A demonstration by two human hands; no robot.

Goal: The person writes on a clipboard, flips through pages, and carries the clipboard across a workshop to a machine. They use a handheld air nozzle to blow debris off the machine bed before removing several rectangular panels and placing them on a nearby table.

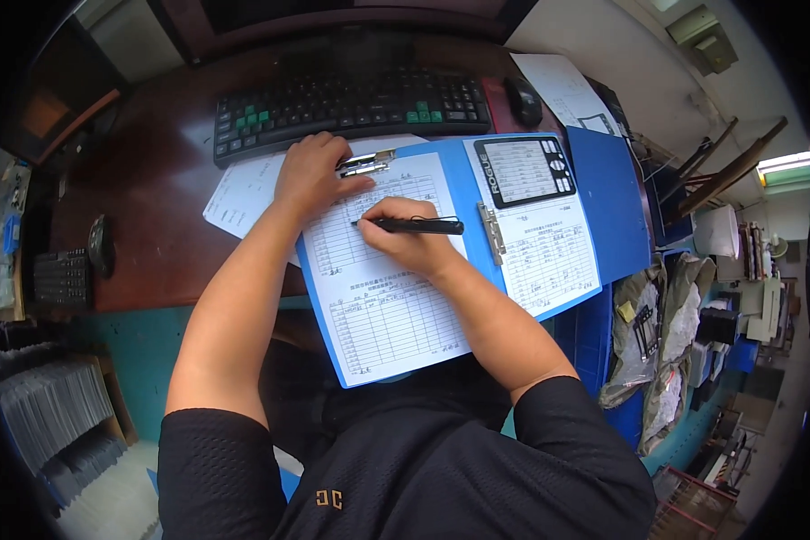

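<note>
A blue folder (454, 171) lies opened out over the desk's near edge, slightly turned. Its left side carries a printed form with a table (396, 337), partly filled in by hand, under a metal clip (367, 163). My right hand (405, 238) grips a black pen (423, 225), its tip at the table in the form's upper half. Beside the clip rests my left hand (313, 175), fingers lying on the folder's upper left edge and thumb stretched onto the paper. On the folder's right side, another filled form (549, 256) sits under a second clip (491, 232).
A black-framed flat panel (524, 169) with buttons covers that form's top. Behind the folder are a black keyboard (351, 108) and a mouse (523, 101). Loose sheets (243, 193) stick out at left. Another mouse (101, 245) and keyboard (63, 277) lie far left; bags (661, 333) stand right.
</note>
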